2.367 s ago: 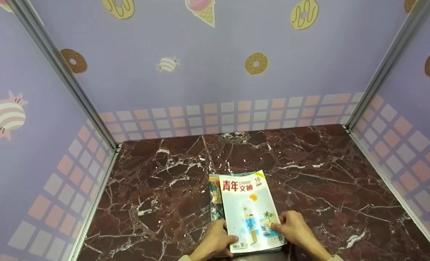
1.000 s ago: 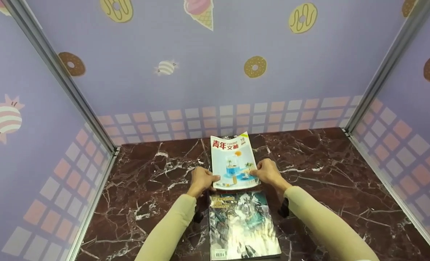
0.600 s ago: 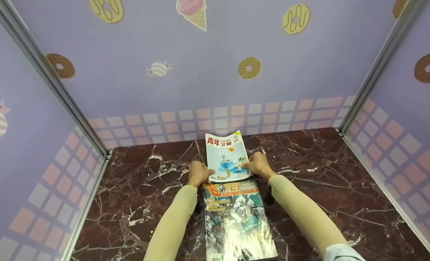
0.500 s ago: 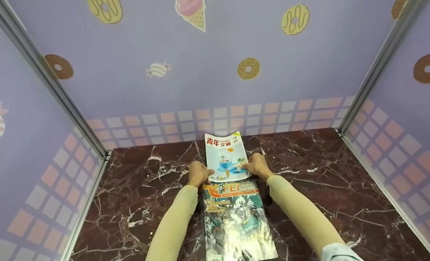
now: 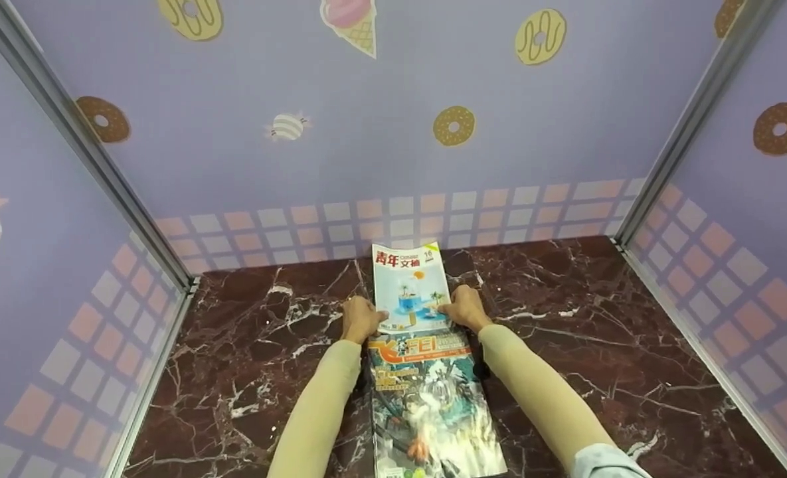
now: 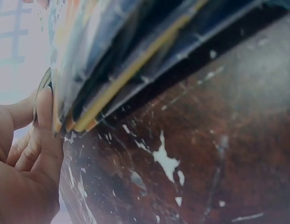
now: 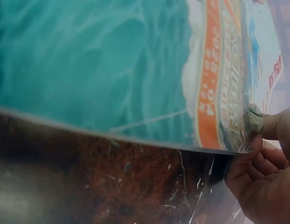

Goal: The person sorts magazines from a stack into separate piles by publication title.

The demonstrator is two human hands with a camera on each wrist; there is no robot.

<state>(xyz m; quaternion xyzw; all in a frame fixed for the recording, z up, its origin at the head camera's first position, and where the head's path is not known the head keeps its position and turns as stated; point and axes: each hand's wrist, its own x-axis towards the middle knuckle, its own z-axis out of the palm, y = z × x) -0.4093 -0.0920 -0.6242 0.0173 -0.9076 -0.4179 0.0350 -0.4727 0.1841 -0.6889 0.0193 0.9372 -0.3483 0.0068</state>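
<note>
A white magazine (image 5: 410,285) with red lettering and a beach picture lies toward the back wall, just beyond a stack topped by a dark teal magazine (image 5: 433,411) with an orange banner. My left hand (image 5: 358,317) pinches its lower left side, thumb on the cover. On the opposite side, my right hand (image 5: 467,307) pinches the lower right edge the same way. The left wrist view shows several stacked magazine edges (image 6: 135,74) beside the left fingers. In the right wrist view the teal cover (image 7: 98,70) fills much of the frame, next to the right hand (image 7: 266,172).
The tabletop (image 5: 287,372) is dark red marble with white veins. A purple back wall (image 5: 380,159) with printed sweets rises close behind the white magazine. Side panels and grey metal posts (image 5: 672,146) bound the table on left and right.
Both hands have carried the white magazine off the stack toward the back wall, uncovering the teal cover. Over the last half second its raised, curved sheet has settled flatter.
</note>
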